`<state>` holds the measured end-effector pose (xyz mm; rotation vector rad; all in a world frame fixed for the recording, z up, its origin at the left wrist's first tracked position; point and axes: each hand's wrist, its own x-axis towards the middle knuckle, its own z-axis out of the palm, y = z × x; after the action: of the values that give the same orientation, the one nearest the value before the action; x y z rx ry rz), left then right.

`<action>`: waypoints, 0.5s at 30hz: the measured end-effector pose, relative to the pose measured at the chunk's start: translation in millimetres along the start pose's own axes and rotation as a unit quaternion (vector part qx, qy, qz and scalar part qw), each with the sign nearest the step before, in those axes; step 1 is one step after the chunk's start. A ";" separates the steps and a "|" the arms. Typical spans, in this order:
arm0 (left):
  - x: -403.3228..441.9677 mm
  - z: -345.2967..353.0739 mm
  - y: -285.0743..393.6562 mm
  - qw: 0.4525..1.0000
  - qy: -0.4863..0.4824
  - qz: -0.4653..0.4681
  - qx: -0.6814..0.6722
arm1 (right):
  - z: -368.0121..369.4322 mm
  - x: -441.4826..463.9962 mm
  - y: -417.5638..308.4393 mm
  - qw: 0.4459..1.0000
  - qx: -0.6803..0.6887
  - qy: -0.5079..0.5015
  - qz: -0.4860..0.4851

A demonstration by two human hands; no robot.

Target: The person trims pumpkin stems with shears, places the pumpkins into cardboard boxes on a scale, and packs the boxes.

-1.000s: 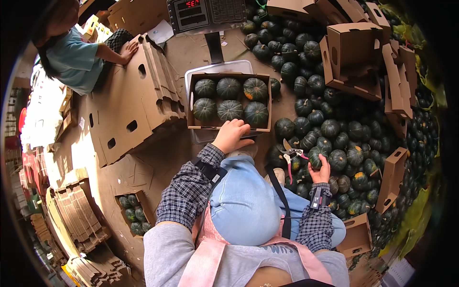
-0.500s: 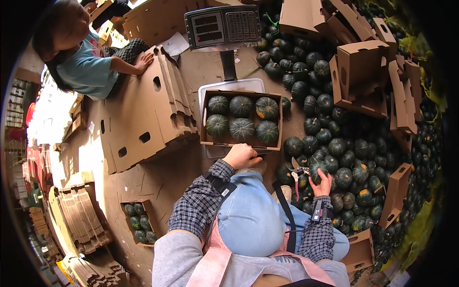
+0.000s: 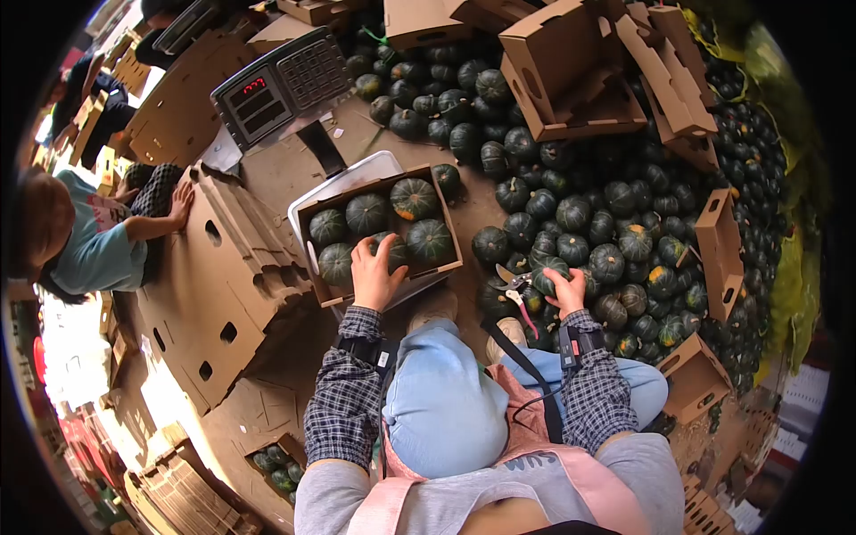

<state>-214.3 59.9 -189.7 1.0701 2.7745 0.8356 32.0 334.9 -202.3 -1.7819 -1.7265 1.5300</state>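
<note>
In the head view, my left hand (image 3: pixel 378 275) reaches into an open cardboard box (image 3: pixel 455 267), its fingers curled over the front-middle green pumpkin (image 3: pixel 389 251). Several dark green pumpkins fill this box in two rows; one at the back, a pumpkin with an orange patch (image 3: pixel 414 198), stands out. The box rests on the platform of a scale (image 3: pixel 294 210), whose display glows red. My right hand (image 3: pixel 568 292) grips another small green pumpkin (image 3: pixel 548 275) at the pile's near edge. Pruning shears with a pink handle (image 3: pixel 526 312) lie just left of that pumpkin.
A large pumpkin pile (image 3: pixel 615 241) spreads to the right, with open cardboard boxes (image 3: pixel 571 76) on it. Stacked flattened cartons (image 3: pixel 205 285) stand left, where another person's hand (image 3: pixel 182 205) rests. A smaller box of pumpkins (image 3: pixel 278 465) sits lower left.
My left hand has moved from the box's front edge onto a pumpkin inside. My right hand still holds its pumpkin. The view has turned right, and red digits now show on the scale.
</note>
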 end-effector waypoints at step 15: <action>26.7 24.1 -10.6 0.987 -0.074 -0.096 0.106 | -3.3 26.5 -40.1 0.839 -0.427 0.108 -0.319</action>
<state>-235.4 81.6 -211.8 0.8317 2.8273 0.4305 4.3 369.8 -184.0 -1.2874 -2.7088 0.2550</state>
